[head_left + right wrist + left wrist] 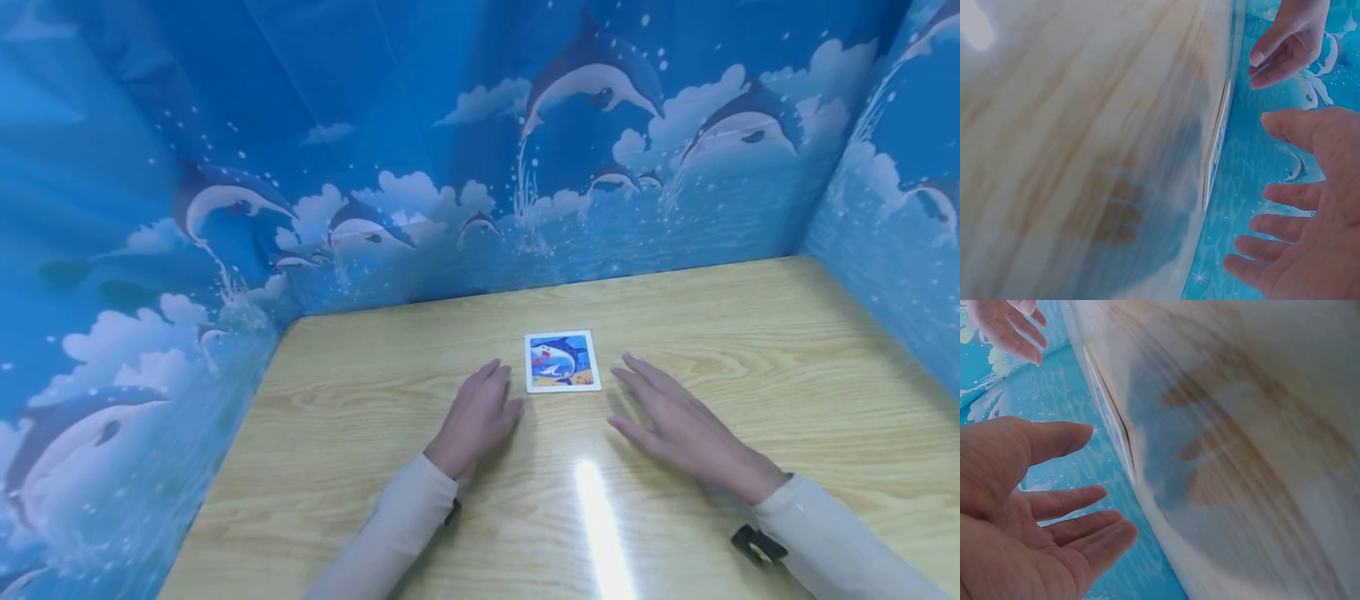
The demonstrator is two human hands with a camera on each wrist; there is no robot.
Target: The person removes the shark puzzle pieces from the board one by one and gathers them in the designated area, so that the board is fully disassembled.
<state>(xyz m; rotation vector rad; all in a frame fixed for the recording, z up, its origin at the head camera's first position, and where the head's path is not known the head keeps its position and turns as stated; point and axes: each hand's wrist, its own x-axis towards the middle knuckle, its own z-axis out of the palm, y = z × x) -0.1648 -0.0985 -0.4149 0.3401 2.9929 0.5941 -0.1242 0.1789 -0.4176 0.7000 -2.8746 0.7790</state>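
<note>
On the wood-grain table lies a flat, square picture (562,362) with a white border, showing a large and a small cartoon dolphin or whale. Just left of it is my left hand (478,417), fingers extended and holding nothing. My right hand (678,429) is to its right, fingers spread, also without anything in it. Both hands are apart from the picture in the head view. In the left wrist view the picture (1110,415) appears nearly edge-on beyond the left hand (1047,512). The right wrist view likewise shows its thin edge (1215,150) near the right hand (1297,212).
A blue backdrop (420,167) printed with leaping dolphins and clouds stands along the back and both sides of the table (337,467). A bright light streak reflects off the glossy tabletop between the forearms. A small black device (757,546) sits at the right wrist.
</note>
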